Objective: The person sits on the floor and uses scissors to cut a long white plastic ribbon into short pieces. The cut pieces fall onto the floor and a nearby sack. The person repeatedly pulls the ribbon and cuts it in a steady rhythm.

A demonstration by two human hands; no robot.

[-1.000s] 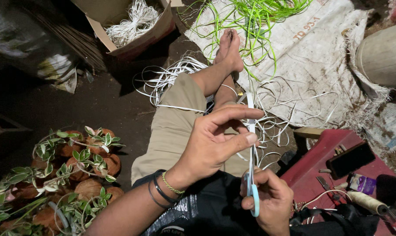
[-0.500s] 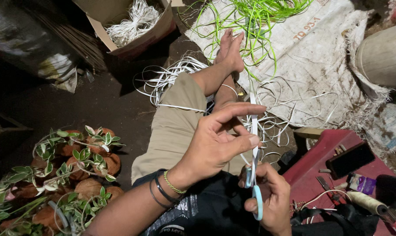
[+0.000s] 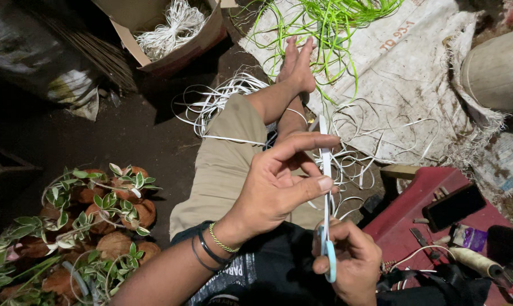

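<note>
Your left hand [image 3: 273,190] pinches a thin white plastic strip [image 3: 325,161] between thumb and forefinger, holding it upright over your lap, the remaining fingers curled loosely. Your right hand [image 3: 350,263] grips a pair of light blue-handled scissors [image 3: 328,249], fingers closed through the handle, blades pointing up along the strip. Beyond your crossed feet, loose white strips [image 3: 222,102] tangle on the dirt floor [image 3: 126,130] beside a woven sack [image 3: 415,73] strewn with green strips [image 3: 324,22]. A cardboard box [image 3: 177,34] of coiled white strips sits at the far edge; potted leafy plants [image 3: 92,209] crowd your left.
</note>
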